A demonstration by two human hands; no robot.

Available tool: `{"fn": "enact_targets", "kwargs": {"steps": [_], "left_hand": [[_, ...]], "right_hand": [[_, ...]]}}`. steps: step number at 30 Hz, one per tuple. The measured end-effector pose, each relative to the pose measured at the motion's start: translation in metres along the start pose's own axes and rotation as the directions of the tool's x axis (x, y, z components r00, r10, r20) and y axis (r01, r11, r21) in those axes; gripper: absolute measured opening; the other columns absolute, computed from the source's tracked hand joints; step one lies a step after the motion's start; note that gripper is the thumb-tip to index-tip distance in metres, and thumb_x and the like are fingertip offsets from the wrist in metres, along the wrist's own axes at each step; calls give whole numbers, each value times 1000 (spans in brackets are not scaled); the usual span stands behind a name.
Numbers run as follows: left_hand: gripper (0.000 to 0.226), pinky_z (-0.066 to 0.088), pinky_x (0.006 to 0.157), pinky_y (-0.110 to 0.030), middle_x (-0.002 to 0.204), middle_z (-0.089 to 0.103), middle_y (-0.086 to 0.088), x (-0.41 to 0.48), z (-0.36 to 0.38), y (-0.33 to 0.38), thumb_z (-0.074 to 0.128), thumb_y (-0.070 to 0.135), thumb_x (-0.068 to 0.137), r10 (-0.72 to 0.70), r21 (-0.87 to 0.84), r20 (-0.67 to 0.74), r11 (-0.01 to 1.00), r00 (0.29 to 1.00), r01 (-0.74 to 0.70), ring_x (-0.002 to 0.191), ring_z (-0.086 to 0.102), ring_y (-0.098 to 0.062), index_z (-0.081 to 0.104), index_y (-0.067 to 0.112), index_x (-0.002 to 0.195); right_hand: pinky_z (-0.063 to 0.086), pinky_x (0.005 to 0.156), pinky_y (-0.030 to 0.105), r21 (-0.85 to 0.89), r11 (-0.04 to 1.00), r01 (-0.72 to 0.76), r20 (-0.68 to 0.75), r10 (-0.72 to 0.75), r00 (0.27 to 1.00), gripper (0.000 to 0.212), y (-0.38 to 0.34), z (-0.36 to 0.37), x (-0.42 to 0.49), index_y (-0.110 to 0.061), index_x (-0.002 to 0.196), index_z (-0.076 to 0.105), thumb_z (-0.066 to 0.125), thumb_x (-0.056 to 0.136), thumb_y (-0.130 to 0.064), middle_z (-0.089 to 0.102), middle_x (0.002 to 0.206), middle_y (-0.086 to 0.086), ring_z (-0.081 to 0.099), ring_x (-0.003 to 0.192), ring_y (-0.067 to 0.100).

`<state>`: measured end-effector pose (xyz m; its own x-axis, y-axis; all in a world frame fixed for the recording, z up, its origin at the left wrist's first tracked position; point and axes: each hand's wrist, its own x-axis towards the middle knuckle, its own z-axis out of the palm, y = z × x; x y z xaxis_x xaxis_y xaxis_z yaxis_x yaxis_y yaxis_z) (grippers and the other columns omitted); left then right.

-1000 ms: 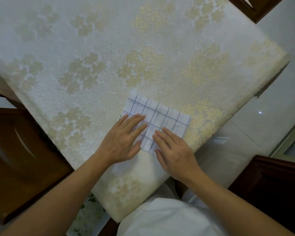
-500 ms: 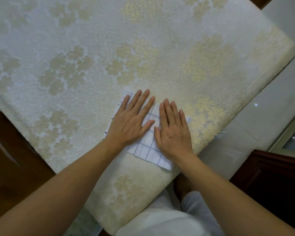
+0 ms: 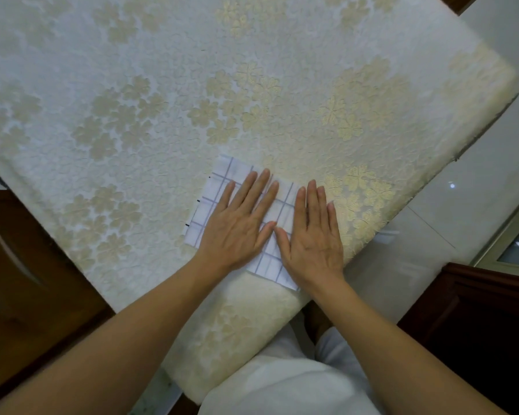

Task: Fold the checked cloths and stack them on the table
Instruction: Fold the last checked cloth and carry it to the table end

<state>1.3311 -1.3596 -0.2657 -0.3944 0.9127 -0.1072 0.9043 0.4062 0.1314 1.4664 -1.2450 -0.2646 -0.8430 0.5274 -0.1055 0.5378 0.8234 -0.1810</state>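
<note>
Cloth [image 3: 215,191] (checked, folded) lies under flat left hand [image 3: 240,229] and right hand [image 3: 312,235]

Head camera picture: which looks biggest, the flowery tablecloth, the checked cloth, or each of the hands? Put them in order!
1. The flowery tablecloth, by far the largest.
2. The checked cloth, partly hidden under both hands.
3. The left hand and the right hand: they look alike, so I won't rank one above the other.

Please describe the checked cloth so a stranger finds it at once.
Start at the cream flowered tablecloth. Near its front edge, under the left hand and right hand, lies the folded white cloth with thin blue check lines. It alone bears a grid.
</note>
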Motion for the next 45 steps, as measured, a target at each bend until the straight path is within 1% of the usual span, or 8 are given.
{"fn": "enact_targets", "kwargs": {"steps": [5,11,17,20,29,36,40,45], "left_hand": [[72,12,124,-47,168,0,-4,-1,3,-15,23,58,102,-18,-2,18,1000,1000,18,155,-2,-18,7,19,160],[76,6,125,-47,168,-2,-9,-9,-5,-12,22,56,102,-224,-13,-33,975,974,224,155,-3,-21,4,8,159],[67,16,123,-49,168,5,-7,4,0,8,18,48,104,-134,12,-10,991,991,134,155,4,-22,11,12,159],[71,11,124,-45,168,2,-5,3,3,-18,18,56,103,-115,6,14,993,993,115,155,1,-19,7,16,160],[77,10,125,-48,167,1,-10,-14,-15,-22,16,56,101,-408,-50,-23,912,913,407,155,2,-22,6,4,158],[66,18,123,-48,166,10,-12,-19,-6,40,16,42,103,-730,-127,-17,680,684,722,154,9,-24,15,4,158],[75,16,124,-46,167,10,-9,-25,1,40,23,54,101,-793,-146,40,597,607,789,154,8,-21,15,6,158],[76,14,124,-46,168,6,-7,-33,5,30,26,54,101,-846,-127,27,525,532,842,154,4,-18,11,6,159]], "right_hand": [[10,125,47,-26,999,-31,21,31,999,85,7,5,-17,-2,158,8,26,99,-60,2,166,18,0,155,30],[8,125,49,-24,999,-22,43,23,999,92,18,-6,-32,1,157,6,22,97,-66,0,166,18,-1,155,28],[10,125,45,31,991,132,37,-133,990,73,-3,-6,6,-1,158,7,22,104,-47,1,167,15,-1,155,25],[9,125,43,-26,981,191,90,-188,978,78,12,1,8,-3,158,4,24,102,-53,-1,168,12,-3,155,23],[11,124,48,-50,965,258,111,-251,961,81,33,-18,1,-1,158,13,25,101,-58,9,166,16,7,154,29],[22,121,51,19,653,757,201,-744,637,61,-19,-12,80,-2,157,17,24,105,-32,11,166,15,10,154,28],[18,124,47,1,494,869,272,-837,475,70,0,-13,116,-4,158,10,25,106,-48,5,167,13,4,155,25],[10,125,46,30,409,912,319,-869,379,85,33,-25,143,-3,158,5,24,102,-64,-1,167,14,-1,155,26]]}}
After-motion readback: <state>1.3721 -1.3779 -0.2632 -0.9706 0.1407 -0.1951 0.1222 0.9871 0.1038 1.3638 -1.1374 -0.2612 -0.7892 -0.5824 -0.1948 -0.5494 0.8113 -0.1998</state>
